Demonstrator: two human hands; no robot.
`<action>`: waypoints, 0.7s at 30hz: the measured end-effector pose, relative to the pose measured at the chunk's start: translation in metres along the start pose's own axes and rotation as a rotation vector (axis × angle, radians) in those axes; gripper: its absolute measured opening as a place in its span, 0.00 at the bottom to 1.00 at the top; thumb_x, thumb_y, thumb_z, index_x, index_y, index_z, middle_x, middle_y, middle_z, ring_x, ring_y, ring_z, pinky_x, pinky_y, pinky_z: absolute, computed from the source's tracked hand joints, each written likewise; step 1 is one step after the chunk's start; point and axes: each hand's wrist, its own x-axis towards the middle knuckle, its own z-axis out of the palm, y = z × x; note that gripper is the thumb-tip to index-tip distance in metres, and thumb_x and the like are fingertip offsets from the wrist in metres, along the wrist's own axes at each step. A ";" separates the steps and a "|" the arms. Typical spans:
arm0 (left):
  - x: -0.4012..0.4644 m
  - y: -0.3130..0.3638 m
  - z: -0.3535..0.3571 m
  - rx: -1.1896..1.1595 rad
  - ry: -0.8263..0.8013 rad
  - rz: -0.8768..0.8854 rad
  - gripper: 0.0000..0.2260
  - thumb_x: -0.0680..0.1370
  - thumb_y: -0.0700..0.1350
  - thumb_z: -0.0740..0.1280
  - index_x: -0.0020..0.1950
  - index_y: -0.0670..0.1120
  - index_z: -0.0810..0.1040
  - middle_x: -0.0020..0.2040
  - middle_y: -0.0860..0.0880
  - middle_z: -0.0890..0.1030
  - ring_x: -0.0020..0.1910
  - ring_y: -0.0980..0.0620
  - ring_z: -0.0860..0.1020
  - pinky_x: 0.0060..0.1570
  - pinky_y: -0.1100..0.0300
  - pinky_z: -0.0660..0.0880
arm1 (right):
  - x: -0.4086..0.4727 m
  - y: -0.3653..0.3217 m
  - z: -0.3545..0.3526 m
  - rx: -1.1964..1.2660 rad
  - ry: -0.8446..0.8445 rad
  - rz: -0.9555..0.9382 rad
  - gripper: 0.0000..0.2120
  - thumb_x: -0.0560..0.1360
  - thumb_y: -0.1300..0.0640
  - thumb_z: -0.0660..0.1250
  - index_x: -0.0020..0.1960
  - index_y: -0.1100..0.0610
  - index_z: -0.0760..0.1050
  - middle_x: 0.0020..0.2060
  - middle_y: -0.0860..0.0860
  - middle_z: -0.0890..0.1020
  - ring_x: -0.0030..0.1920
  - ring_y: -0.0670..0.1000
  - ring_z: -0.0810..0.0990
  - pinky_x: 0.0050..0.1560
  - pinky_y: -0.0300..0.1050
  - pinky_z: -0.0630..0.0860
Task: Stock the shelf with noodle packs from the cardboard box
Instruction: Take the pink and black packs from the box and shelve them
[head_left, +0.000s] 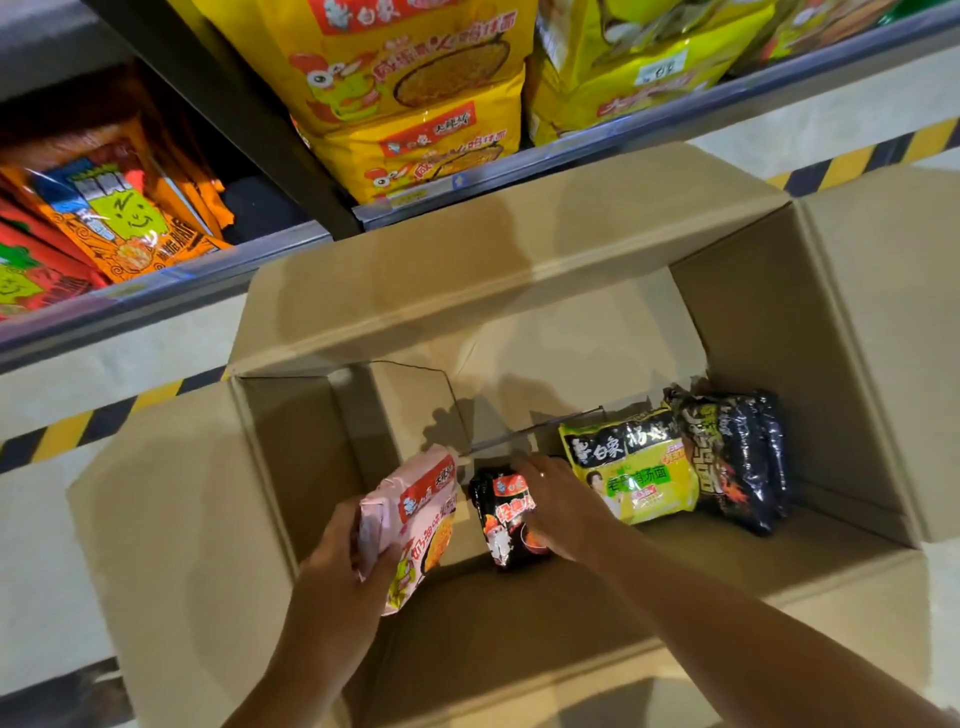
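Pink noodle pack (415, 525): lower centre-left of the frame, inside the open cardboard box (753, 322), held upright off the box floor. My left hand (345, 564) grips its near edge, thumb and fingers curled round it.

Black-and-red noodle pack (506, 517): centre of the frame, just right of the pink one, on the box floor. My right hand (558, 506) rests on its right side, fingers curved onto the wrapper; whether they clamp it, I cannot tell.

Green-yellow noodle pack (631, 465): right of centre, leaning on the box floor, just beside my right hand. Black noodle pack (737, 457): touching it on the right, against the box's right wall.

Shelf (571, 156): across the upper frame, yellow noodle bags (415, 93) at top centre, orange and red packs (104, 218) at upper left.

Floor: black-and-yellow hazard stripe (67, 431) at left.
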 end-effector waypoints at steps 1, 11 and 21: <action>0.002 -0.002 -0.001 -0.001 -0.002 0.001 0.19 0.75 0.49 0.70 0.65 0.52 0.72 0.57 0.55 0.80 0.52 0.52 0.82 0.42 0.61 0.82 | 0.007 -0.001 0.002 -0.098 0.001 0.013 0.39 0.76 0.56 0.70 0.79 0.56 0.53 0.76 0.55 0.60 0.75 0.57 0.61 0.73 0.50 0.66; 0.022 -0.007 0.008 -0.116 0.032 0.027 0.13 0.78 0.39 0.69 0.62 0.48 0.74 0.53 0.51 0.81 0.50 0.56 0.80 0.35 0.72 0.76 | 0.027 -0.003 0.009 -0.554 -0.085 0.117 0.35 0.73 0.60 0.70 0.75 0.63 0.58 0.69 0.61 0.66 0.70 0.60 0.65 0.73 0.53 0.63; 0.021 -0.017 0.001 -0.176 0.035 0.021 0.14 0.79 0.43 0.68 0.64 0.52 0.71 0.57 0.51 0.80 0.54 0.53 0.80 0.37 0.66 0.80 | 0.015 0.005 -0.001 -0.193 -0.165 -0.137 0.39 0.72 0.63 0.72 0.77 0.45 0.60 0.74 0.52 0.65 0.68 0.59 0.71 0.63 0.56 0.75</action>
